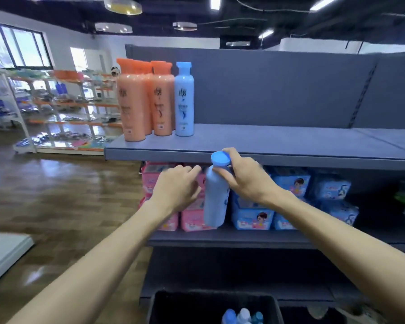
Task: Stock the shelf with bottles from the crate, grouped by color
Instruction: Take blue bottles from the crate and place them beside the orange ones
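Light-blue bottle (216,197) in mid-air below the top shelf (267,141) lip, right hand (246,177) fingers clamped on its neck, left hand (175,188) loose, empty; placing step; next: lift beside the 1 shelved blue bottle (184,99), right of orange bottles (145,101).

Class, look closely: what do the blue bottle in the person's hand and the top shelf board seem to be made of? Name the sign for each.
Blue bottle, gripped by the right hand: probably plastic, smooth and opaque, with a soft sheen and a moulded cap.
Top shelf board: likely painted metal, matt grey, with a thin folded front edge; the look leaves it open.
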The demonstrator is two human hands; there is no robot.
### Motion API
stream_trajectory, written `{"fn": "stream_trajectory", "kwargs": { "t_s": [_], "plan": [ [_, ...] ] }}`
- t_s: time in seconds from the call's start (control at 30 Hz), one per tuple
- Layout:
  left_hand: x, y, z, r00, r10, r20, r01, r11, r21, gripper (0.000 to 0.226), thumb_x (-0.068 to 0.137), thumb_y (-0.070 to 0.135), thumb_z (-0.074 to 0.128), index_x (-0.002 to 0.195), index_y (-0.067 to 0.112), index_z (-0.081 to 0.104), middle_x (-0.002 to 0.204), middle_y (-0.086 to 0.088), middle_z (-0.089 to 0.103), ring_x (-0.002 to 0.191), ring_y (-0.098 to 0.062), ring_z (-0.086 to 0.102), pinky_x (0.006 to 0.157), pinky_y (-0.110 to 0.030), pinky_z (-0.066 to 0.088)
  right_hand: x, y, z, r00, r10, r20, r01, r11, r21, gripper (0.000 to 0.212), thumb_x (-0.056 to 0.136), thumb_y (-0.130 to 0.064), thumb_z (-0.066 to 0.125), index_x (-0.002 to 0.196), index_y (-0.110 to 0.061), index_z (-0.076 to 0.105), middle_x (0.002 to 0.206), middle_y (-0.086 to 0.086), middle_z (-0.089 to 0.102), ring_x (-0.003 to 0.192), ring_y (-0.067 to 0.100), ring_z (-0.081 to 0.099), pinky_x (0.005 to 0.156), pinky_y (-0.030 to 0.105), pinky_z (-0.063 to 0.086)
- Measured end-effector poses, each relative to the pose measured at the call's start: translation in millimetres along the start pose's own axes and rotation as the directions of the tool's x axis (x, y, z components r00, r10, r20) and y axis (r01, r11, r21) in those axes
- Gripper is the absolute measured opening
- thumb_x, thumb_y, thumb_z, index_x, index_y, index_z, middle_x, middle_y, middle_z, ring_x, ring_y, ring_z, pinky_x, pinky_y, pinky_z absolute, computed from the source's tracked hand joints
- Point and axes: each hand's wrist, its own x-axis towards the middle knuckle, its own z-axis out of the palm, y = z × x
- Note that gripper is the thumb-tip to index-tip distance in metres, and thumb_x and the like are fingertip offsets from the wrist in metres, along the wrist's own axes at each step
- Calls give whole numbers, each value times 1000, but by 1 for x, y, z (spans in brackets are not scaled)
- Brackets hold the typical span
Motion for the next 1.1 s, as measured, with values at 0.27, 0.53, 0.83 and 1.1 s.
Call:
{"fn": "stream_trajectory", "kwargs": {
  "t_s": [0.27,0.53,0.83,1.1],
  "plan": [
    [62,-46,-57,994,38,-98,-28,995,99,16,72,24,62,81,13,54,63,-1,57,60,-29,56,45,-29,35,69,-37,-77,995,-68,-78,73,995,62,33,97,-41,54,119,-17,47,78,3,67,70,20,60,67,36,49],
    [102,-77,-94,994,9,-109,3,994,111,13,83,28,53,86,18,46,77,-1,62,73,-28,59,51,-29,29,136,-75,-114,991,-84,-108,85,996,3,36,97,-45,53,115,-14,50,92,7,64,81,25,61,73,38,50],
    [115,-110,-84,999,-21,40,12,981,194,11,84,31,48,84,20,45,89,-2,67,81,-27,62,56,-30,32,189,-89,-76,991,105,-81,-114,988,-108,46,96,-51,48,117,-10,46,105,13,59,90,33,59,80,44,50],
    [116,-113,-68,996,-55,64,46,990,135,16,88,30,45,84,17,37,88,-3,65,79,-26,60,55,-31,32,205,-87,-54,958,252,-140,-256,967,-9,54,93,-60,47,115,-11,45,105,10,59,91,32,59,71,38,47]
  ]
}}
